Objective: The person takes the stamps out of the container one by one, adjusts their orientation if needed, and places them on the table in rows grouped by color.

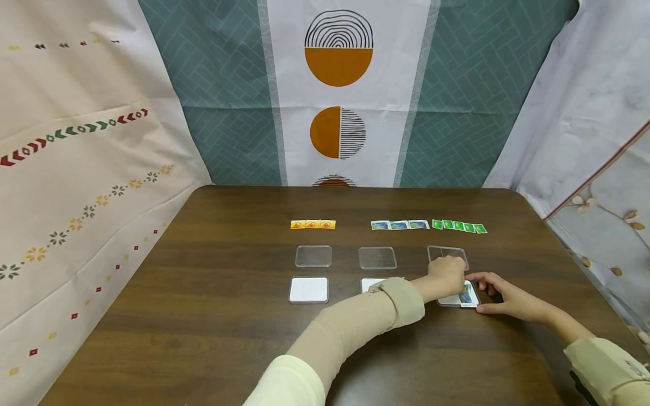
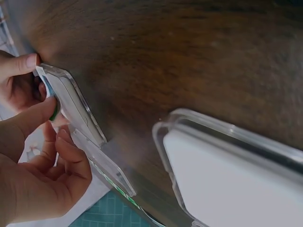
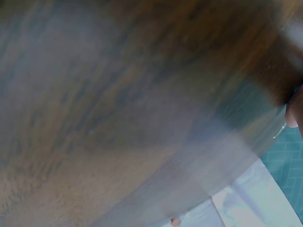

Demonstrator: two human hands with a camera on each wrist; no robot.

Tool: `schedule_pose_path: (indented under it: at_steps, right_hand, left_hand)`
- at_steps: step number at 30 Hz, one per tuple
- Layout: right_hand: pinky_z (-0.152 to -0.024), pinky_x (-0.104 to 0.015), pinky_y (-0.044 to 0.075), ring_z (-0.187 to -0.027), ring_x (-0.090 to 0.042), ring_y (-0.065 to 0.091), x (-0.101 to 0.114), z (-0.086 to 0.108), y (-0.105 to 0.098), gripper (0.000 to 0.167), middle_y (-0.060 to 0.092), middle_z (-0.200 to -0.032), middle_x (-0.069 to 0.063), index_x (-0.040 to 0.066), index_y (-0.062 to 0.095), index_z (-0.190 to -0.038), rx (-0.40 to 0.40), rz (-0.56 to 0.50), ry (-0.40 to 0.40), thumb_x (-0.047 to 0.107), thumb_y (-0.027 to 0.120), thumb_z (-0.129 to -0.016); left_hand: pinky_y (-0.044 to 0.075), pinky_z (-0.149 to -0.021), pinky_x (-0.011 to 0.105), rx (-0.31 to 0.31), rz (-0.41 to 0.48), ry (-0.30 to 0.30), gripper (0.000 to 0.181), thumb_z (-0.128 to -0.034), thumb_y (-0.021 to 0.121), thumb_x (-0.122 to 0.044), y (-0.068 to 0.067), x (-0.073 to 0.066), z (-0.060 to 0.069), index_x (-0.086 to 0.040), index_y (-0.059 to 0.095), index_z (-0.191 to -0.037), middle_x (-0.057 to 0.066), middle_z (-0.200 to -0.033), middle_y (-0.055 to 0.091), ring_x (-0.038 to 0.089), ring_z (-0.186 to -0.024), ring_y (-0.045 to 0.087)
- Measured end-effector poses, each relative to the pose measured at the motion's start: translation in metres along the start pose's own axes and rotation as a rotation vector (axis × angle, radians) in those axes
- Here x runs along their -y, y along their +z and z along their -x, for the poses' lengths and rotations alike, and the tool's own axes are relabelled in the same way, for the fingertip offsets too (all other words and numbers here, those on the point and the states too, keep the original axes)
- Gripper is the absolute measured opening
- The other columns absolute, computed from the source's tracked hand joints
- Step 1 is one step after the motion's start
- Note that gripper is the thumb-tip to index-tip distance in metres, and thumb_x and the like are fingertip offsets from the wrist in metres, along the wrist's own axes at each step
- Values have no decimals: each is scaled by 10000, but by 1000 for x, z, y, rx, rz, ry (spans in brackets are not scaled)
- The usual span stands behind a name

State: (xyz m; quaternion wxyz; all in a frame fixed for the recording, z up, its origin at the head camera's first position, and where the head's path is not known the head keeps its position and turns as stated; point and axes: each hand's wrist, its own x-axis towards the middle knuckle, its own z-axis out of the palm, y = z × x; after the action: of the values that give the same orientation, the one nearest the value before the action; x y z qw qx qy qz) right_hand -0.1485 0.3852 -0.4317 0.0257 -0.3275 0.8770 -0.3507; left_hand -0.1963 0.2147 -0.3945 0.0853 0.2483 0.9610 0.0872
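Observation:
My left hand [image 1: 448,276] reaches across to the rightmost front clear case [image 1: 449,301], which holds a white card. Its thumb and curled fingers pinch one end of a small blue-green picture sticker [image 1: 468,296] at the case's right side. In the left wrist view this sticker [image 2: 49,87] looks bent. My right hand [image 1: 513,299] holds the case's right end, thumb at the near corner and index finger at the far one. Behind my left hand lies an empty clear lid [image 1: 433,251], partly covered. The right wrist view barely catches a fingertip [image 3: 292,118].
Two more clear cases with white cards, one at left [image 1: 308,290] and one in the middle [image 1: 369,283], have clear lids [image 1: 313,256] behind them. Farther back lie rows of orange stickers [image 1: 312,224], blue stickers [image 1: 399,225] and green stickers [image 1: 459,226] on the wooden table [image 1: 203,316].

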Motion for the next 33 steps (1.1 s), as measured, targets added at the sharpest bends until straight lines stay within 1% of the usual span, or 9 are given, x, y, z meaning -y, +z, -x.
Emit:
schedule_pose_path:
  at_steps: [3,6,8,13,17,20,24,29,33]
  right_hand:
    - [-664,-203,303,-825,-55,334,-1,1,0,546,331,-947,-11,-39,435,-1258,-2,6,5,16,712,-791]
    - [-664,-202,304,-829,-50,334,-2,2,-1,556,332,-960,5,-40,429,-1262,-1,10,9,13,714,-787]
    - [-655,-205,299,-822,-52,333,-3,2,-2,556,329,-959,20,-43,424,-1248,-4,4,14,0,717,-778]
    - [-641,-211,286,-801,-47,338,-6,2,-2,471,332,-940,33,2,435,-1107,-15,15,14,-13,738,-747]
    - [-651,-208,296,-812,-50,343,-4,1,-2,472,334,-941,18,1,444,-1139,-10,9,18,-4,729,-762]
    - [-652,-213,306,-818,-62,341,-2,2,-2,517,330,-946,4,-7,443,-1224,2,-9,35,12,716,-785]
    - [-652,-215,307,-820,-56,335,-1,1,-2,532,326,-954,2,0,449,-1252,5,7,50,36,717,-793]
    - [-646,-217,302,-811,-64,334,-1,0,-2,539,330,-944,0,-22,449,-1237,-4,16,28,20,727,-776]
    - [-643,-217,299,-812,-68,334,-2,1,-1,543,331,-948,-4,-22,446,-1236,0,17,24,14,728,-774]
  left_hand:
    - [461,-527,202,-9,-5,21,287,-743,790,-341,0,1,0,-351,689,-1012,-200,-889,685,-13,-663,581]
    - [438,-521,196,-7,3,73,201,-746,792,-318,0,4,-1,-314,680,-913,-189,-827,664,-12,-657,557]
    - [434,-552,184,18,17,128,219,-759,786,-293,-2,6,-1,-303,658,-936,-190,-863,652,-19,-720,567]
    - [450,-650,150,109,40,275,352,-823,731,-236,-5,15,0,-337,622,-1142,-195,-1106,637,-30,-915,590]
    - [439,-656,145,129,35,338,276,-828,723,-264,-7,23,-1,-320,652,-1090,-188,-1099,638,-33,-908,585]
    - [421,-598,148,113,45,349,229,-814,739,-285,-10,30,0,-292,665,-1030,-167,-944,653,-36,-777,567]
    - [389,-525,152,85,68,327,209,-780,767,-313,-14,36,2,-270,661,-955,-154,-753,601,-37,-644,517]
    - [370,-501,151,46,84,295,236,-728,790,-376,-18,43,7,-251,628,-845,-161,-693,557,-38,-604,485]
    - [371,-499,151,24,110,284,254,-722,777,-406,-20,47,9,-252,619,-848,-160,-704,569,-34,-606,489]
